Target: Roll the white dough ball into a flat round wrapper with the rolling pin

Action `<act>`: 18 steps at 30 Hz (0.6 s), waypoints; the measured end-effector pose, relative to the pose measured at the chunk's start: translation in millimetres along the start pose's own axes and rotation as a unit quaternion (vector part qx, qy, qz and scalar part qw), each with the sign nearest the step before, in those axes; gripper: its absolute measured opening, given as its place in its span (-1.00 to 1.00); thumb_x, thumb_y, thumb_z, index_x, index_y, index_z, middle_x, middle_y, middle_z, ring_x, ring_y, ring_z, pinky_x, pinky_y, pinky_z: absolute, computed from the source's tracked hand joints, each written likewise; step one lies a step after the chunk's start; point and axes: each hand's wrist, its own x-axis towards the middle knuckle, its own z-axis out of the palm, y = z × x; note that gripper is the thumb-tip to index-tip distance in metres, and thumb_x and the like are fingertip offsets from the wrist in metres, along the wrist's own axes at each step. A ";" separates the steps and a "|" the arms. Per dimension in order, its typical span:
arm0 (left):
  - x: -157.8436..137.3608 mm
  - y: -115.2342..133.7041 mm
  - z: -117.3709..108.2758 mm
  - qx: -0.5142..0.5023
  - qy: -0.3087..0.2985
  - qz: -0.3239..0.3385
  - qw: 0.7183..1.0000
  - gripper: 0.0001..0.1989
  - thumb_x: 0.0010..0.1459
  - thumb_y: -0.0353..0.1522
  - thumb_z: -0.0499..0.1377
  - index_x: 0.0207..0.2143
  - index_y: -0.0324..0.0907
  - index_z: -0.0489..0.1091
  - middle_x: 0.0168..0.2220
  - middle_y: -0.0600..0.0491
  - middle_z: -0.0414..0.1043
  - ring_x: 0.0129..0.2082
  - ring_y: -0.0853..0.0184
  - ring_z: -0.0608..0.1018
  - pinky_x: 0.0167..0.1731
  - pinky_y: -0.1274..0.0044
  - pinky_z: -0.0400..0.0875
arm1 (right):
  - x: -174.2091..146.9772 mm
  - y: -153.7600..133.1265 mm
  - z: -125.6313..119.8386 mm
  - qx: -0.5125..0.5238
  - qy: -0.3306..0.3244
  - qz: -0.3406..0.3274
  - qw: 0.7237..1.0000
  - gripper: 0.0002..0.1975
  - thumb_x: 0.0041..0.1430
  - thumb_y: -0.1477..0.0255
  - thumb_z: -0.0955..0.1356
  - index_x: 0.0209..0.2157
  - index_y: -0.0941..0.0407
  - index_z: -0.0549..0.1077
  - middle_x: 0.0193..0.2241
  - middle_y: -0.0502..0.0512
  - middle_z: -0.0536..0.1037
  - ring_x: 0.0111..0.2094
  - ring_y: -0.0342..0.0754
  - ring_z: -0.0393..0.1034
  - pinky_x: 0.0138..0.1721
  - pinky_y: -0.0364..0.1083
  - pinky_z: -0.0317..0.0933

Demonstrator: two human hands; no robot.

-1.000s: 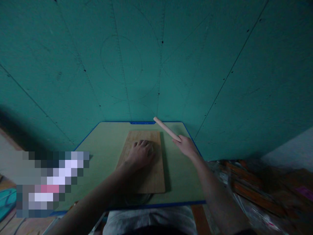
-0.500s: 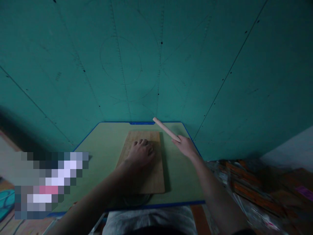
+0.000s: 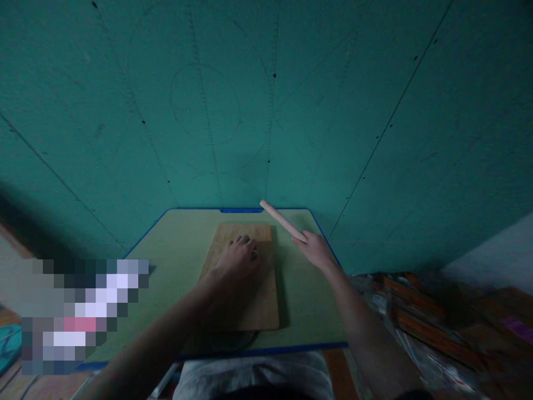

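A light wooden cutting board [image 3: 262,294] lies on the table in front of me. My left hand [image 3: 239,256] rests on the board's upper part, knuckles up and fingers curled under. A small pale bit shows by its thumb side, too dim to name; whatever else is under the palm is hidden. My right hand [image 3: 316,249] is closed round one end of a slim wooden rolling pin [image 3: 283,221]. The pin is held right of the board, slanting up and left, its free end near the table's far edge.
The pale table [image 3: 166,250] has a blue rim and stands against a green wall [image 3: 312,139] with pencil lines. A blurred-out patch [image 3: 95,305] covers something at the table's left. Wrapped orange-brown items [image 3: 433,328] lie on the right, beyond the table.
The view has shifted very slightly. Both hands, the rolling pin and the cutting board stay almost where they were.
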 end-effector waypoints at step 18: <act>5.4 -26.8 -3.7 -0.032 -0.004 0.029 0.999 -0.67 0.34 -0.29 -0.02 -0.18 -0.15 0.55 -0.13 -0.12 0.52 -0.09 0.13 0.54 -0.05 0.35 0.40 | -1.2 -3.2 -3.8 0.001 -0.005 0.006 1.000 -0.78 0.31 0.27 0.36 -0.33 0.11 0.53 -0.41 0.09 0.58 -0.42 -0.06 0.40 -0.47 -0.13 -0.03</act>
